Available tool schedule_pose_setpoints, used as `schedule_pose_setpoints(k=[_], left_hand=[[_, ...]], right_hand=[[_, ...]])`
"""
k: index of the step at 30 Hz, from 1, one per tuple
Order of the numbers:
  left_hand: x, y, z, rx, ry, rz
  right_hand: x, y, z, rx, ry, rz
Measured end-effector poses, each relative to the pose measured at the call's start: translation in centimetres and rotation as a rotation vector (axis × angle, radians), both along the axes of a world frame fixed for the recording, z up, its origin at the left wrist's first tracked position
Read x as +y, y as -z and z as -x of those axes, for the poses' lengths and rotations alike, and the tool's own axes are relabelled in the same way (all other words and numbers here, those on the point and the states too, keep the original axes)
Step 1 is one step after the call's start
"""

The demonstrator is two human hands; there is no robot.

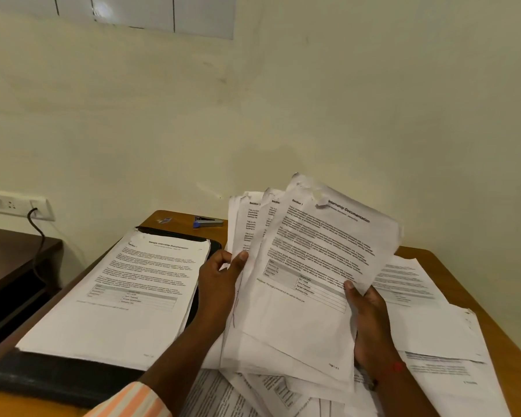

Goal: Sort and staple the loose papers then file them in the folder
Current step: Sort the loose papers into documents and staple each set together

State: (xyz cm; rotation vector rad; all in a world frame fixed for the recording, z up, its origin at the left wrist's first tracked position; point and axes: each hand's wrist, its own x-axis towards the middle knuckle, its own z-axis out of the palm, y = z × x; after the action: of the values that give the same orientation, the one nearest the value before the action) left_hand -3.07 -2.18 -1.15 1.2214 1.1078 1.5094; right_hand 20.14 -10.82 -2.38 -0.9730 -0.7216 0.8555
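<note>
I hold a fanned bundle of printed sheets [286, 314] upright over the table. My left hand [220, 284] pinches the bundle's left side, thumb on the front. My right hand [367, 320] grips the front sheet, headed "Internship Documentation" [337, 245], at its lower right edge. A black folder [57, 377] lies open at the left with a neat stack of papers [127, 293] on it. More loose papers [433, 332] are spread over the table at the right and below my hands. A stapler with a blue end [207, 222] rests at the table's far edge.
The wooden table [451, 266] stands against a cream wall. A small blue item [165, 220] lies beside the stapler. A dark lower surface [9, 254] sits to the left, with a wall socket and a black cable [38, 233] above it.
</note>
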Motion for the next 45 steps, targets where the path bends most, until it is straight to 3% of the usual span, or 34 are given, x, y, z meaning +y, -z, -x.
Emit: schedule_pose_setpoints(k=[12, 21, 36, 42, 45], left_hand=[[0.3, 0.7, 0.6, 0.001, -0.028, -0.031], [-0.6, -0.3, 0.1, 0.070, 0.037, -0.185], [-0.4, 0.3, 0.0, -0.006, 0.059, -0.146], [-0.3, 0.5, 0.0, -0.070, 0.126, -0.163], [-0.6, 0.3, -0.1, -0.090, 0.229, -0.162]], right_hand=[[0.0, -0.1, 0.0, 0.068, 0.039, 0.005], [-0.3, -0.4, 0.2, 0.057, -0.001, -0.006], [0.2, -0.1, 0.1, 0.076, 0.064, 0.043], [0.4, 0.2, 0.2, 0.012, 0.003, -0.006], [0.1, -0.2, 0.8, -0.195, 0.099, 0.023]])
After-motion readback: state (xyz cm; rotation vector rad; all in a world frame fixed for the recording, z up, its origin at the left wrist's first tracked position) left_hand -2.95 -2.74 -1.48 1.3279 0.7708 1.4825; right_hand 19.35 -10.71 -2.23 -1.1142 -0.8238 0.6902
